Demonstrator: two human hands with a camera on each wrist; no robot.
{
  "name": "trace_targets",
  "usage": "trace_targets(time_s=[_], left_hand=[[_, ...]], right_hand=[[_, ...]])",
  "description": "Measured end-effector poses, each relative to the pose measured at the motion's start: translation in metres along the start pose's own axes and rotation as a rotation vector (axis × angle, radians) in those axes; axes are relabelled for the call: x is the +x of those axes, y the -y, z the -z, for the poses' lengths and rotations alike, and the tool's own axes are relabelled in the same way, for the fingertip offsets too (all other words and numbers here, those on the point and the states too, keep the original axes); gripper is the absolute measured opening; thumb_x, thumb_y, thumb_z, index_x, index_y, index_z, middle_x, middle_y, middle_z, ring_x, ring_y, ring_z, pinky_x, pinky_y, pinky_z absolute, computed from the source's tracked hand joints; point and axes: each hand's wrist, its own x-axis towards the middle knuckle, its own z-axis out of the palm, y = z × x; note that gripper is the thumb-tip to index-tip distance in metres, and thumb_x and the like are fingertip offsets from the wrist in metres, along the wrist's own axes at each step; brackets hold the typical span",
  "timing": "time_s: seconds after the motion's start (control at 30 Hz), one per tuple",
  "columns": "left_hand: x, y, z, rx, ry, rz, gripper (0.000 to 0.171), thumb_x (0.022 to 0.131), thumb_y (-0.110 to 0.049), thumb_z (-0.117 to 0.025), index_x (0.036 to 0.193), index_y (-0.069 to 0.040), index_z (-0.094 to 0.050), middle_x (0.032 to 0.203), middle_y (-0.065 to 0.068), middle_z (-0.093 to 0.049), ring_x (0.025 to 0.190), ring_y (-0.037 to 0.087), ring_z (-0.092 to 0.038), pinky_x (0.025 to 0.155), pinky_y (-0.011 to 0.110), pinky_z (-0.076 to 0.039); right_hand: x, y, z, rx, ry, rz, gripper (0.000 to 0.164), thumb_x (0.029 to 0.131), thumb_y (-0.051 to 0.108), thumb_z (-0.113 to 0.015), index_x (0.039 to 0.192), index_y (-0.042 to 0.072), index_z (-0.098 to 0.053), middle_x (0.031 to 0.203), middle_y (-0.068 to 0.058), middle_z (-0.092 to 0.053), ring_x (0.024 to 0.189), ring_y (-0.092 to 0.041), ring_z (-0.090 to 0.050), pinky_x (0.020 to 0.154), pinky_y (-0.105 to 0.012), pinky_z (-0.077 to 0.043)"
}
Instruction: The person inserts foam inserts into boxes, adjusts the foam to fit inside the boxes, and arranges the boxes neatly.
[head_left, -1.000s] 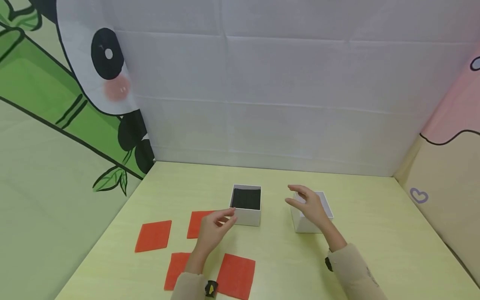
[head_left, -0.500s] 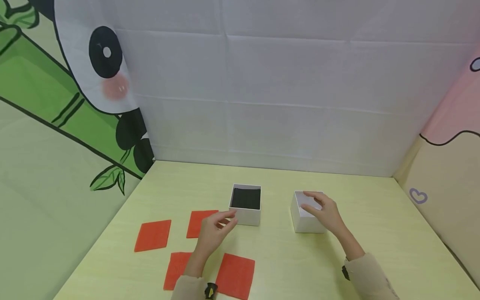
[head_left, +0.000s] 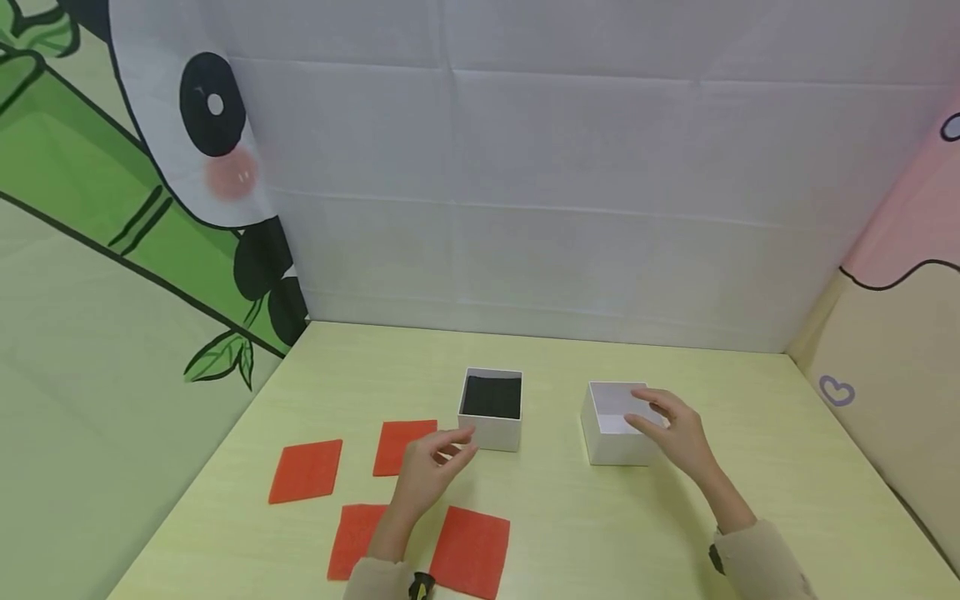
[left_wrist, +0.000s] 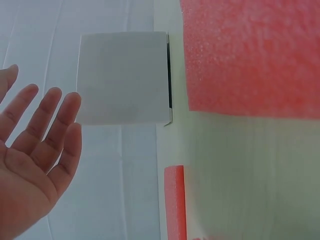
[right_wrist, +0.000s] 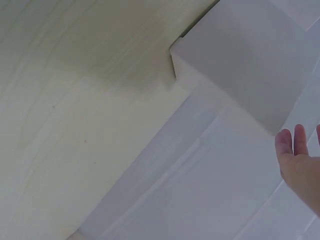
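A white box (head_left: 498, 434) stands left of centre with a dark piece (head_left: 491, 397) lying inside it. Just in front of it hovers my left hand (head_left: 427, 471), fingers loosely bent and nothing in them. To the right is a second white box (head_left: 615, 448), its pale inside (head_left: 613, 407) partly showing. Over that box's right rim hangs my right hand (head_left: 678, 437), thumb and fingers apart and holding nothing. In the right wrist view, the fingertips (right_wrist: 283, 140) of this hand show near the box's corner; whether they touch it cannot be told.
Several red foam squares lie on the pale table (head_left: 570, 533): one at far left (head_left: 306, 472), one behind the left hand (head_left: 401, 446), one partly under the left forearm (head_left: 352, 537), one at front (head_left: 472, 550). A white cloth (head_left: 562, 208) hangs behind the table.
My right hand has moved to the right and slightly nearer across the right-hand box, uncovering more of its inside. My left hand has dropped slightly. Boxes and red squares stay put.
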Motion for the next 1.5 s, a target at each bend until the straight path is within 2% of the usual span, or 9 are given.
trace_targets(time_s=[0.07, 0.2, 0.47, 0.63, 0.77, 0.97, 1.13, 1.27, 1.5], left_hand=[[-0.001, 0.000, 0.000, -0.007, 0.010, 0.006, 0.029, 0.081, -0.023, -0.066, 0.105, -0.006, -0.067, 0.098, 0.007, -0.065, 0.077, 0.014, -0.060, 0.065, 0.025, -0.048], [-0.002, -0.002, -0.001, -0.014, 0.031, 0.004, 0.031, 0.082, -0.023, -0.066, 0.106, -0.004, -0.066, 0.100, 0.009, -0.065, 0.078, 0.015, -0.060, 0.065, 0.026, -0.048], [-0.006, -0.004, -0.001, -0.016, 0.065, -0.004, 0.032, 0.083, -0.023, -0.065, 0.107, -0.003, -0.065, 0.101, 0.011, -0.064, 0.079, 0.016, -0.060, 0.065, 0.025, -0.048], [-0.009, -0.004, -0.001, -0.003, 0.070, -0.003, 0.034, 0.083, -0.024, -0.065, 0.110, -0.004, -0.064, 0.103, 0.010, -0.064, 0.078, 0.015, -0.060, 0.065, 0.026, -0.049], [-0.012, -0.003, -0.002, 0.011, 0.070, 0.017, 0.035, 0.082, -0.024, -0.065, 0.111, -0.005, -0.064, 0.104, 0.008, -0.064, 0.077, 0.012, -0.060, 0.065, 0.027, -0.049], [-0.015, 0.000, -0.002, 0.034, 0.080, -0.002, 0.036, 0.082, -0.027, -0.065, 0.111, -0.005, -0.064, 0.104, 0.007, -0.064, 0.078, 0.013, -0.060, 0.064, 0.027, -0.048], [-0.016, -0.001, -0.002, 0.074, 0.081, 0.020, 0.034, 0.082, -0.030, -0.065, 0.110, -0.011, -0.065, 0.102, 0.004, -0.064, 0.080, 0.010, -0.059, 0.064, 0.026, -0.047], [-0.018, -0.003, -0.002, 0.100, 0.083, 0.045, 0.031, 0.081, -0.029, -0.066, 0.109, -0.014, -0.066, 0.100, 0.005, -0.064, 0.082, 0.015, -0.058, 0.066, 0.026, -0.047], [-0.019, -0.005, -0.001, 0.134, 0.139, 0.080, 0.035, 0.081, -0.030, -0.066, 0.111, -0.010, -0.065, 0.103, 0.006, -0.063, 0.089, 0.025, -0.057, 0.070, 0.040, -0.047]], right_hand=[[-0.002, -0.007, 0.003, -0.020, 0.004, -0.016, 0.035, 0.071, -0.008, -0.069, 0.105, -0.010, -0.060, 0.105, -0.023, -0.058, 0.096, 0.009, -0.044, 0.082, -0.011, -0.038], [-0.006, -0.017, 0.008, -0.066, 0.032, -0.037, 0.038, 0.073, -0.001, -0.070, 0.108, -0.008, -0.059, 0.107, -0.020, -0.057, 0.099, 0.005, -0.045, 0.084, -0.022, -0.042], [-0.010, -0.029, 0.017, -0.097, 0.086, -0.094, 0.041, 0.076, 0.003, -0.069, 0.113, -0.009, -0.055, 0.111, -0.023, -0.055, 0.101, -0.033, -0.050, 0.081, -0.040, -0.044], [-0.012, -0.037, 0.024, -0.093, 0.142, -0.126, 0.044, 0.080, 0.006, -0.066, 0.118, -0.010, -0.052, 0.114, -0.025, -0.053, 0.101, -0.039, -0.049, 0.080, -0.047, -0.043], [-0.012, -0.044, 0.030, -0.101, 0.191, -0.128, 0.044, 0.081, 0.008, -0.065, 0.120, -0.008, -0.051, 0.114, -0.024, -0.054, 0.101, -0.032, -0.052, 0.078, -0.040, -0.046], [-0.013, -0.054, 0.037, -0.029, 0.255, -0.116, 0.038, 0.084, 0.007, -0.061, 0.118, -0.009, -0.053, 0.114, -0.026, -0.054, 0.098, -0.003, -0.052, 0.072, -0.020, -0.046], [-0.008, -0.058, 0.043, -0.024, 0.294, -0.097, 0.034, 0.087, 0.007, -0.057, 0.116, -0.011, -0.054, 0.115, -0.027, -0.053, 0.096, 0.006, -0.048, 0.070, -0.021, -0.047], [-0.003, -0.062, 0.047, -0.029, 0.323, -0.096, 0.033, 0.088, 0.008, -0.055, 0.116, -0.011, -0.054, 0.115, -0.027, -0.052, 0.097, 0.010, -0.045, 0.071, -0.020, -0.046], [0.005, -0.068, 0.056, -0.016, 0.376, -0.099, 0.032, 0.090, 0.008, -0.053, 0.116, -0.011, -0.054, 0.117, -0.027, -0.051, 0.098, 0.013, -0.041, 0.073, -0.018, -0.044]])
